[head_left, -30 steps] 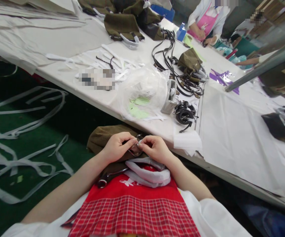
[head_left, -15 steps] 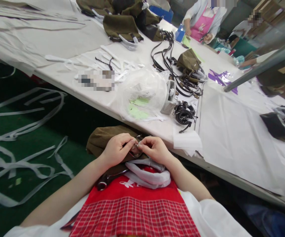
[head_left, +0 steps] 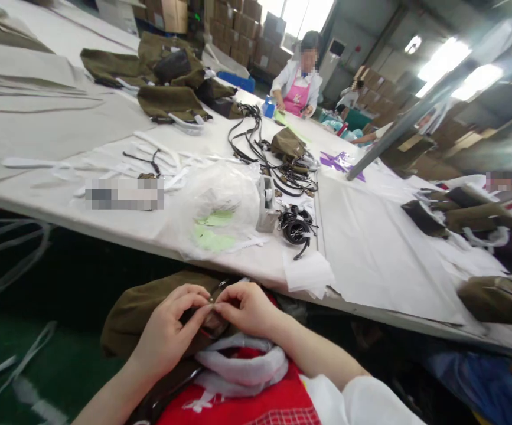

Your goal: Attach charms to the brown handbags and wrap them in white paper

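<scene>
An olive-brown fabric bag [head_left: 143, 310] lies in my lap against the table's front edge. Over its front, my left hand [head_left: 171, 324] and my right hand [head_left: 247, 307] meet fingertip to fingertip. Both are closed in a pinch on a tiny piece, perhaps metal, too small to name. Just below my fingers is a dark opening with a reddish edge, partly hidden. A handle wrapped in whitish covering [head_left: 247, 378] loops toward my red apron [head_left: 233, 410]. A dark, shiny strap [head_left: 167, 392] hangs at the bag's lower left.
On the white table [head_left: 362, 236] are a clear plastic bag [head_left: 220, 206] with green slips, coiled black straps [head_left: 295, 230], a grey holder [head_left: 266, 203] and olive bags [head_left: 171, 103]. A metal pole [head_left: 388, 139] rises at the right. A person in a pink apron [head_left: 297, 94] stands across.
My view has tilted up and turned, so the far room shows more. My hands and the bag sit lower and further left in view. Both hands still pinch at the same spot.
</scene>
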Available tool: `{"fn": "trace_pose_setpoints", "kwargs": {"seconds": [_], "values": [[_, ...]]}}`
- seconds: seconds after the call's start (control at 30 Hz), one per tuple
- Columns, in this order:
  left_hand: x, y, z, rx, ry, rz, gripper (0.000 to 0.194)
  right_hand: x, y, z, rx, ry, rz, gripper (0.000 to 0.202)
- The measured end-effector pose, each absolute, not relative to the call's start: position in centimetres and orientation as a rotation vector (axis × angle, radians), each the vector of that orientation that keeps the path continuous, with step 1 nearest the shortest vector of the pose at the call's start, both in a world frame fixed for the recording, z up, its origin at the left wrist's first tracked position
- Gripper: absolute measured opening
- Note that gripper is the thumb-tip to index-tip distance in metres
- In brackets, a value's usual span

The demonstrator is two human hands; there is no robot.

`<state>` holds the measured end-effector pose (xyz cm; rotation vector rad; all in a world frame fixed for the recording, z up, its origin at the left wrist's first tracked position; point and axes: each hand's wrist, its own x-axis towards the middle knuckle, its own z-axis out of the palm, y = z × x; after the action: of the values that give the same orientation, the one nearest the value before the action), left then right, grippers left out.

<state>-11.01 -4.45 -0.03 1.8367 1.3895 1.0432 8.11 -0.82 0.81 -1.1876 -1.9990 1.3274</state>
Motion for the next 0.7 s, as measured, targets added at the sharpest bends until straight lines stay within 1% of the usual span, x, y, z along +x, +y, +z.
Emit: {"fn": "trace_pose_setpoints", "kwargs": {"seconds": [0.07,0.17,0.33,0.47,0.63,0.7], "values": [[-11.1,-4.2,-0.5,1.795,1.405,1.084,0.018,8.2,-0.9,0.9,-1.213,-1.996,1.205,0.013],[-11.0,-4.1,-0.7,1.72,1.432,1.135,0.019,8.4,-1.1,1.4,-1.179,-1.958,1.099,0.027],[-10.5,-4.6,0.1,1.762,1.524,1.167,0.017,8.4,-1.3,1.8,-1.101,-1.922,1.139,0.021],[-10.3,-4.9,0.7,1.803,1.539,1.19,0.016,8.0,-1.4,1.7,-1.049,-1.948,1.142,0.022],[-10.6,-4.9,0.5,1.471,1.517,1.258,0.019,7.7,-1.3,1.9,-0.992,-1.964,1.143,0.031],[-10.6,-4.9,0.5,1.325,1.462,1.27,0.021,7.5,-1.3,2.0,-1.021,-1.972,1.169,0.029]]}}
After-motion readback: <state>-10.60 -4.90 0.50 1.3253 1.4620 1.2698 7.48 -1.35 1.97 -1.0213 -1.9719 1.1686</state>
